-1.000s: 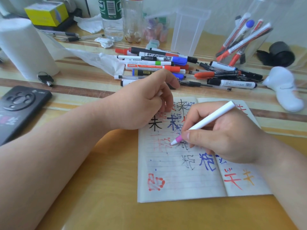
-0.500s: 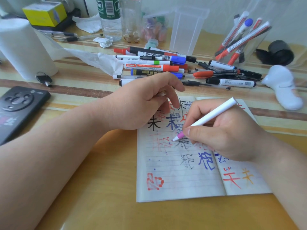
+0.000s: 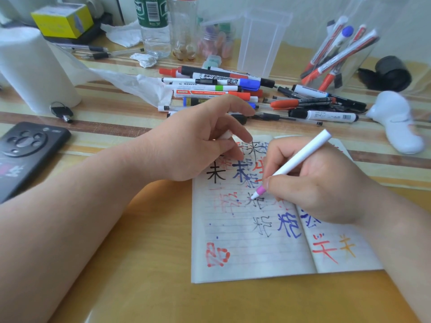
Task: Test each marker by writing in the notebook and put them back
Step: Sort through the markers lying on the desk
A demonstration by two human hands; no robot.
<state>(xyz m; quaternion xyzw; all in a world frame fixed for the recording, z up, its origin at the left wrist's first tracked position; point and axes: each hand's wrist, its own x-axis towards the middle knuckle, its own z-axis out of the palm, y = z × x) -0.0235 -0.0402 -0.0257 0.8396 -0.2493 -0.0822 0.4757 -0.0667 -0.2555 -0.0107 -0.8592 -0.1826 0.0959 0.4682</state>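
Observation:
An open lined notebook (image 3: 251, 255) lies on the table, covered in red, blue and black characters. My right hand (image 3: 319, 183) grips a white marker (image 3: 300, 158) with a pink collar, its tip touching the left page. My left hand (image 3: 198, 145) rests on the notebook's top left corner and holds a small white cap (image 3: 225, 135) between thumb and fingers. Several loose markers (image 3: 233, 88) lie in a pile behind the notebook. A clear jar (image 3: 342, 50) at the back right holds more markers.
A black phone (image 3: 25, 150) lies at the left, keys (image 3: 61, 111) and a paper towel roll (image 3: 30, 68) behind it. Bottles (image 3: 154, 26), an empty clear container (image 3: 263, 40), a white device (image 3: 396, 122) and a black roll (image 3: 394, 73) stand along the back and right.
My left fingers have uncurled and spread, showing the white cap. The marker tip has shifted slightly on the left page.

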